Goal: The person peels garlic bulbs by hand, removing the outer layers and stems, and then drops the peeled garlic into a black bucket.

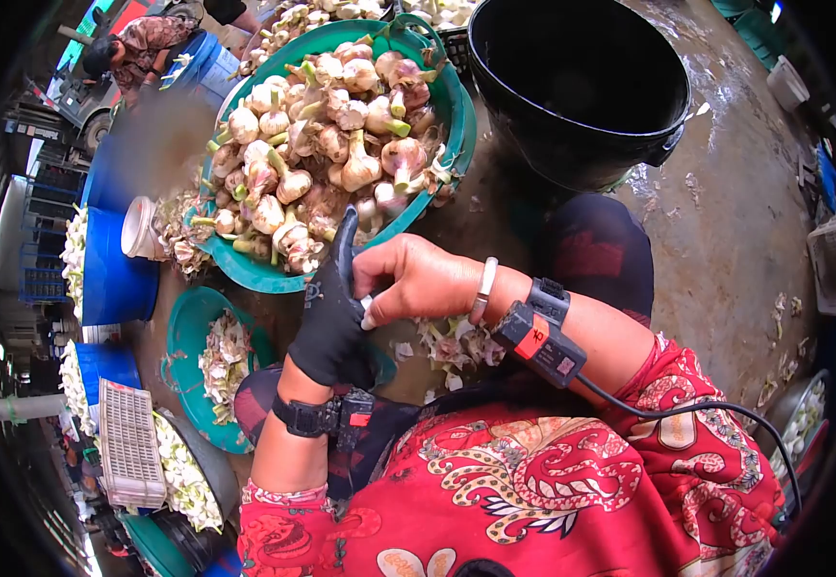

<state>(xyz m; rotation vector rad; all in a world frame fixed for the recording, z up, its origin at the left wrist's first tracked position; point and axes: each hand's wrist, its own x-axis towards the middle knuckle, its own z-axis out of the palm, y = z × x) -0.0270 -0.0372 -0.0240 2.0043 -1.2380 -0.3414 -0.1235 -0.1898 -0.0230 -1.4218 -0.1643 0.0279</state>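
two tog., ctr. frame: bare r. hand curled against gloved l. hand; can't tell what either grips, if anything. garlic heaped in tub, upper l. of ctr. est. light, firm; papery skin may slip/flake. best hold: round body, or stem.

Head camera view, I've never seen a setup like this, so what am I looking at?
No robot here: a person wears a camera on the head, aimed forward and down. Their left hand wears a black glove; the bare right hand is right up against it, but whether anything is held is unclear. Beyond them, a round green plastic basin holds heaped whitish-purple garlic bulbs, some with green stem stubs; a large round black bucket stands to its right.
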